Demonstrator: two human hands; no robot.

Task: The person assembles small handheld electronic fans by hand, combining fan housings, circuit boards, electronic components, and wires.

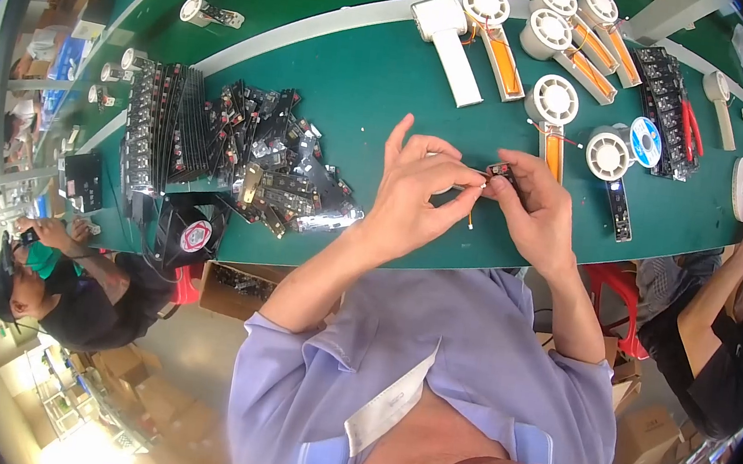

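Note:
In front of my chest, above the green table, both hands meet. My left hand [413,202] pinches a small white connector between thumb and index finger, its other fingers raised. A short thin wire hangs just below these fingertips. My right hand [538,216] grips a small black circuit board [501,170] between thumb and fingers, its edge close against the connector. Whether the connector is seated in the board cannot be made out. Just beyond my right hand lies a white handheld fan [554,101], its open handle showing an orange battery and thin wires.
A heap of loose circuit boards [283,162] lies left, beside stacked black board panels [164,126]. Several white fans [550,32] lie at the back right. Red pliers [690,131] rest on more panels, near a solder spool [645,142]. Co-workers sit on both sides.

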